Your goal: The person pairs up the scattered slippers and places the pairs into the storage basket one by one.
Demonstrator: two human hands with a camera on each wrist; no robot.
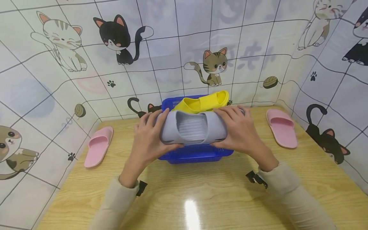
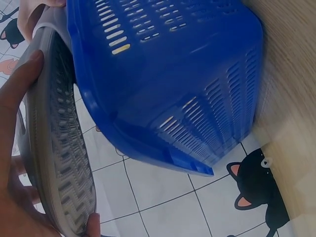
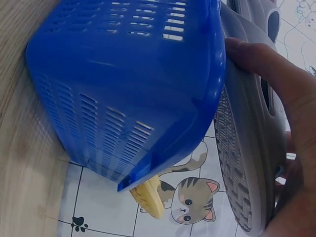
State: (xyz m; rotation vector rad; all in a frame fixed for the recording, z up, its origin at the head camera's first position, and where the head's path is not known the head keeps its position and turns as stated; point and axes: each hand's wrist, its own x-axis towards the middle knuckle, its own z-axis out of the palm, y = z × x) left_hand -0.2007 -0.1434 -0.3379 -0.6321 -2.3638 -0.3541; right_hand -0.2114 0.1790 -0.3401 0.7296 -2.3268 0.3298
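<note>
A pair of grey slippers (image 1: 169,127), apparently fitted together with a strap showing at each end, is held level over the front of a blue plastic basket (image 1: 192,157). My left hand (image 1: 147,135) grips the left end, thumb along the near side and fingers over the far side. At the other end my right hand (image 1: 240,131) holds on the same way. A textured sole (image 2: 74,163) faces the basket in the left wrist view. Behind the grey pair, yellow footwear (image 1: 211,101) rests in the basket, tilted up past its rim. Much of the basket's inside is hidden.
On the wooden table (image 1: 172,195), one pink slipper (image 1: 99,147) lies at the left and another pink slipper (image 1: 282,129) at the right. Cat-patterned white sheeting (image 1: 166,73) rises behind the basket and along both sides.
</note>
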